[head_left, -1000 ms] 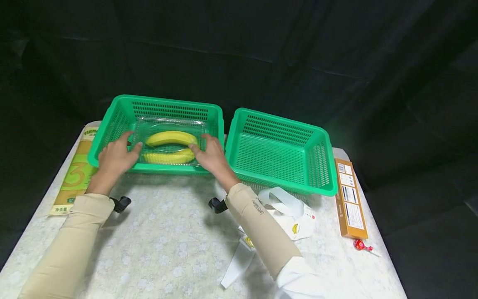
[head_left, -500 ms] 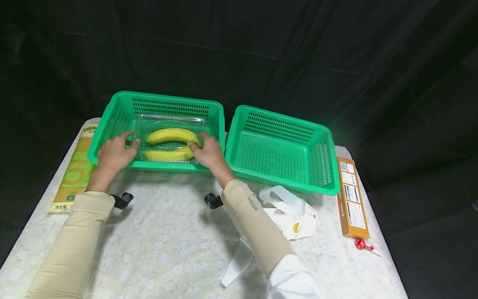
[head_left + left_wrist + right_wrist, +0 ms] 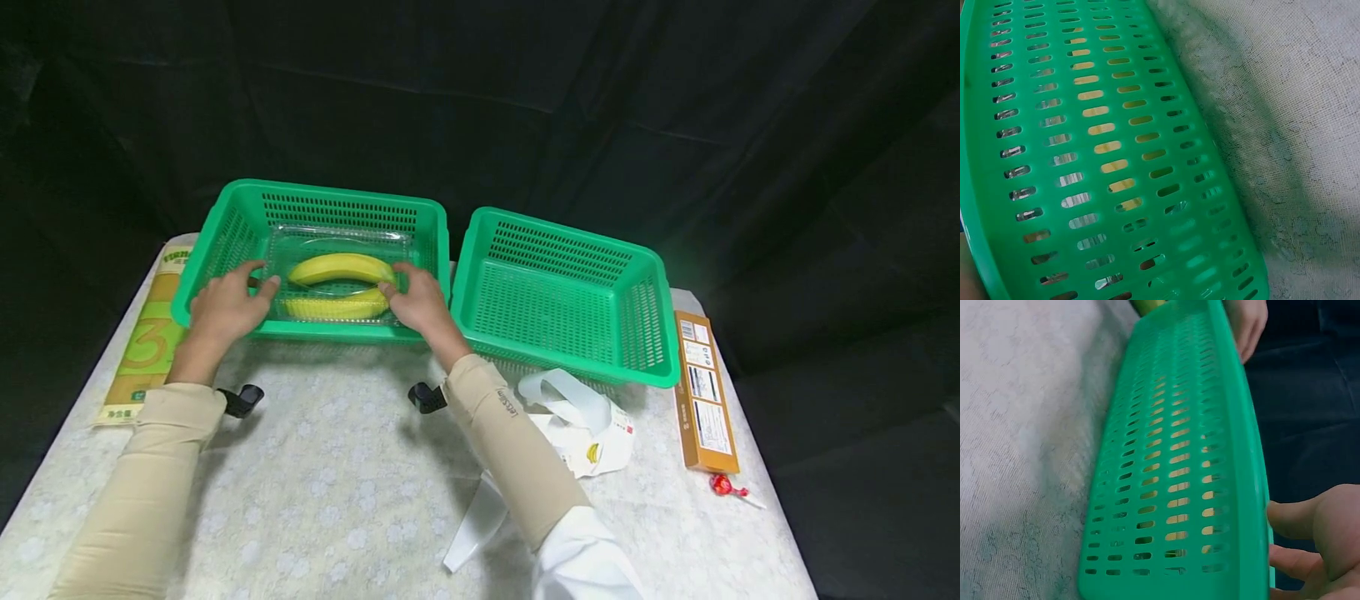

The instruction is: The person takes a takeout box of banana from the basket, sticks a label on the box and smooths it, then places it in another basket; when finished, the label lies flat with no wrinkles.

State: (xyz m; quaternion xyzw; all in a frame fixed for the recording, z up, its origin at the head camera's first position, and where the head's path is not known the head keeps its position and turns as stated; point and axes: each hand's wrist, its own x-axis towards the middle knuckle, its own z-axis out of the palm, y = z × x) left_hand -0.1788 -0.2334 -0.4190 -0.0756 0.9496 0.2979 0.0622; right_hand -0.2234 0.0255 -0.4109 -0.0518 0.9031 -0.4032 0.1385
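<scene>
Two yellow bananas (image 3: 341, 267) lie in a clear plastic box (image 3: 337, 236) inside the left green basket (image 3: 341, 198). At the box's left end is my left hand (image 3: 228, 307), its thumb over the edge and its fingers down the side. My right hand (image 3: 422, 302) grips the right end, thumb on top near the banana tips. Fingertips of both hands are partly hidden. The left wrist view faces the slotted basket wall (image 3: 1104, 119), with yellow showing through. In the right wrist view, the right hand (image 3: 1329, 544) reaches over the basket rim (image 3: 1241, 444).
A second green basket (image 3: 570, 233) stands to the right. White packaging with a banana print (image 3: 600, 446) and a white strip (image 3: 476, 525) lie before it. An orange box (image 3: 705, 400) and a red lollipop (image 3: 723, 485) are at far right, a green-tan packet (image 3: 146, 350) at far left.
The view shifts slightly, and the left thumb draws back a little from the box's edge. Both hands stay at the ends of the box, and the bananas keep their place in the basket.
</scene>
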